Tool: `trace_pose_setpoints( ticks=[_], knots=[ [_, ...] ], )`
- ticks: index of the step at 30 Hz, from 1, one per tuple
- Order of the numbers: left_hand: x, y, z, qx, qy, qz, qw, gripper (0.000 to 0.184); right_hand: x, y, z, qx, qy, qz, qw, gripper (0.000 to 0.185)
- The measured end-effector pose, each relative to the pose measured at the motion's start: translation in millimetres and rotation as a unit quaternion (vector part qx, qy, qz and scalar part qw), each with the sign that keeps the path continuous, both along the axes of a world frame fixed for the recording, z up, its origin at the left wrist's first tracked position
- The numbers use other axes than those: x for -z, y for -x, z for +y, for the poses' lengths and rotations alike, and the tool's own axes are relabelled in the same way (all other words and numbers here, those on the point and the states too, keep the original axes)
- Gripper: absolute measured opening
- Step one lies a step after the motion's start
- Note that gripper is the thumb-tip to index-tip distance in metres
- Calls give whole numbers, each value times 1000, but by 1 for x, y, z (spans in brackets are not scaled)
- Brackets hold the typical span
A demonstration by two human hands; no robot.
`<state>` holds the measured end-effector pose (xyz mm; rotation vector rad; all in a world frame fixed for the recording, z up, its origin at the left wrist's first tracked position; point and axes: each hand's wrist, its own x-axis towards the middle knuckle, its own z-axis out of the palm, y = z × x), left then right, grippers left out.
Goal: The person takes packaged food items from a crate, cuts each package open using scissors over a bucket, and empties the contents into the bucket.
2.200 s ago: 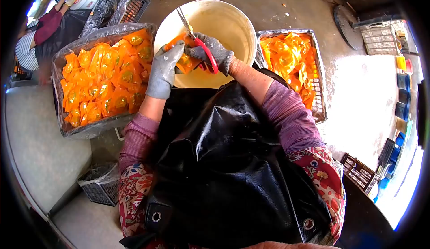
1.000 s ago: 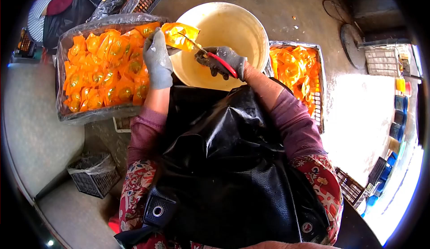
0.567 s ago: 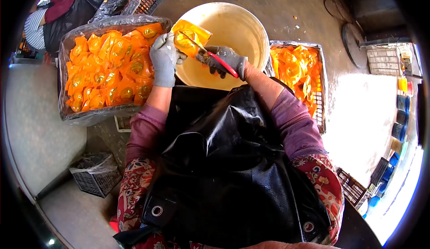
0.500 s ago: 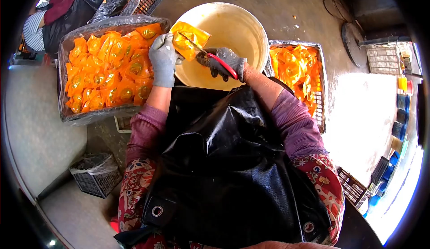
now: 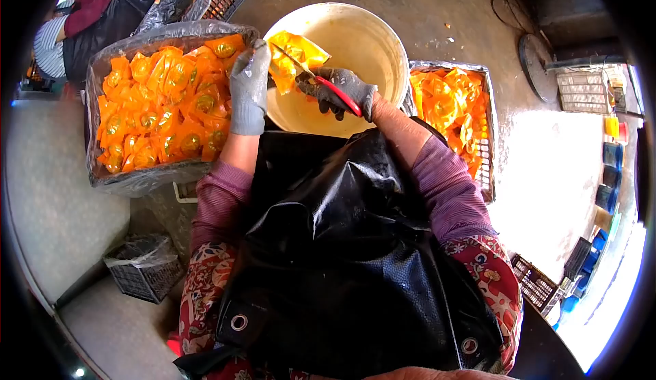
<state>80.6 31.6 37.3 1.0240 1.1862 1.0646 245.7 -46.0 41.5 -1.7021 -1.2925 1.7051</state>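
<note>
In front of me, my left hand, in a grey glove, is closed at the left edge of an orange-yellow plastic packet. The fingertips are partly hidden. My right hand, in a darker, soiled glove, grips red-handled scissors. Their blades point up and left across the packet, which hangs creased over the near side of a large cream bucket. Left of my left hand stands a plastic-lined crate full of orange packets.
Right of the bucket, another crate holds more orange packets. A black apron covers my lap. A dark crate sits low on the left. At upper left another person's sleeve shows near lined crates.
My left hand has turned more upright and its fingers have straightened somewhat. The packet has shifted slightly right and looks more crumpled. My right hand and the scissors have hardly moved.
</note>
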Motion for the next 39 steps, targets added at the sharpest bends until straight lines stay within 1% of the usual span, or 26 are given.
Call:
trace_pose_setpoints(
  ticks=[1,2,4,5,6,7,9,12,13,16,18,21,22,25,26,27,28,29,31,32,35,36,38,39],
  knots=[
    [-4,-3,-3,19,46,-51,997,21,-1,0,1,8,5,-5,1000,59],
    [-12,-9,-12,28,8,-45,999,25,9,-2,2,3,-17,15,1000,60],
    [10,-4,-3,49,-4,-69,996,24,39,-4,2,-10,-54,54,997,61],
    [13,-4,-1,60,-10,-83,995,23,39,-5,1,3,-29,93,995,61],
    [14,-5,1,46,23,-98,994,23,38,-7,1,16,-4,131,991,61],
    [16,-5,1,36,35,-77,996,23,35,-7,2,30,20,170,985,61],
    [-2,-10,-6,17,59,-31,998,22,20,-5,0,23,15,164,986,58],
    [-9,-7,-4,42,135,-2,990,22,3,-4,-4,7,33,171,985,54],
    [-8,-8,-4,37,107,9,993,22,1,-4,-3,1,42,175,984,52],
    [-6,-13,-7,13,31,50,998,20,21,1,-3,11,12,255,967,50],
    [-8,-18,-10,-13,-9,86,996,18,8,5,-5,28,26,286,958,50],
    [-18,-15,-17,52,66,-22,996,15,1,7,-6,44,37,306,950,46],
    [-10,-15,-15,54,32,13,998,12,1,6,-7,48,40,308,949,45],
    [-14,-18,-15,40,28,50,998,12,18,1,-1,0,42,221,974,40],
    [-13,-18,-12,10,17,39,999,12,26,0,1,-4,-33,166,985,40],
    [-9,-16,-7,-19,8,29,999,12,36,0,1,-6,-107,111,988,40],
    [-6,-13,-3,-47,-2,19,999,12,45,-3,1,-17,-143,44,989,41],
    [-1,-10,2,-66,-3,39,997,12,54,-7,1,-25,-176,-25,984,41],
    [6,-3,8,-105,-3,79,991,13,69,-17,0,-60,-163,-186,967,44],
    [1,-4,7,-116,24,76,990,14,64,-14,2,-28,-139,-165,976,41],
    [12,-1,9,-98,-1,55,994,16,41,-4,-4,-43,-209,-129,968,37],
    [6,-2,5,-84,-29,20,996,16,61,-3,-3,-70,-217,-138,964,35],
    [-15,-8,-5,-52,-92,-47,993,15,88,-8,-5,-132,-185,-262,938,35],
    [-29,-16,-15,8,-92,-23,995,15,75,-7,-3,-163,-167,-323,917,34]
  ],
)
